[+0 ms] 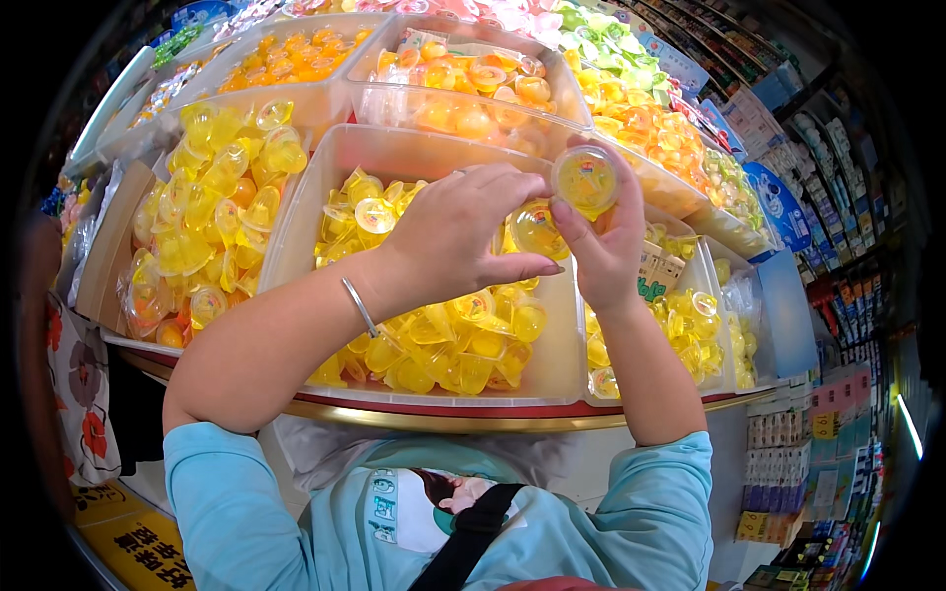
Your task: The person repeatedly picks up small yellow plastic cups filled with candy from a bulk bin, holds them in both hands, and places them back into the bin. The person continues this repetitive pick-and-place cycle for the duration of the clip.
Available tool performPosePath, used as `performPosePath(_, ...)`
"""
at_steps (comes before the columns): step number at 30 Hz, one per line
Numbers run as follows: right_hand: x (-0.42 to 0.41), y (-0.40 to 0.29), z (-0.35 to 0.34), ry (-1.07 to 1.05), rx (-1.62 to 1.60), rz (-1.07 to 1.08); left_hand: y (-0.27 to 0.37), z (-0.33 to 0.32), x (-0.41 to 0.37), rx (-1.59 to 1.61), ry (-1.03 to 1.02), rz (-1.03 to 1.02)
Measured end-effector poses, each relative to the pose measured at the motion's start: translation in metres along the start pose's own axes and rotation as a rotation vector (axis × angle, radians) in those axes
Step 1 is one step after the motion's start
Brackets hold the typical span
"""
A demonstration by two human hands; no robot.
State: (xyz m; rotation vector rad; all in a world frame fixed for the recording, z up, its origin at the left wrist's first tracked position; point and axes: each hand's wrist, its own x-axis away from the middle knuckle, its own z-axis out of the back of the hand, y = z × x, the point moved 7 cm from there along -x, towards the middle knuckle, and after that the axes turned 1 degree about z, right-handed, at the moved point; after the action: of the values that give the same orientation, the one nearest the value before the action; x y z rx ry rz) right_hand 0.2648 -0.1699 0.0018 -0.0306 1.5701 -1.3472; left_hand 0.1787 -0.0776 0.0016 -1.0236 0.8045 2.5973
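Note:
Between the fingers and thumb of my right hand is a yellow jelly cup, its round clear lid facing up. My left hand, a silver bangle on its wrist, is beside it; the thumb stands apart from the fingers. A second yellow jelly cup shows between the two hands; whether the left fingers grip it I cannot tell. Below both hands, a translucent plastic bin holds a heap of yellow jelly cups; my left forearm crosses over it.
Another bin of yellow jelly cups stands at the left, and more lie in a divided bin at the right. Bins of orange jelly cups sit behind. A gold edge runs along the display's front. Stocked shelves line the right side.

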Motion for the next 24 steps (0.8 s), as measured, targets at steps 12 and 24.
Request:
performPosePath(12, 0.0039, 0.0003, 0.0006, 0.001, 0.02, 0.015, 0.002, 0.0008, 0.0, 0.026, 0.004, 0.0)
performPosePath(24, 0.0045, 0.0, 0.0022, 0.017, 0.104, 0.022, 0.0026, 0.0009, 0.0008, 0.018, 0.012, -0.002)
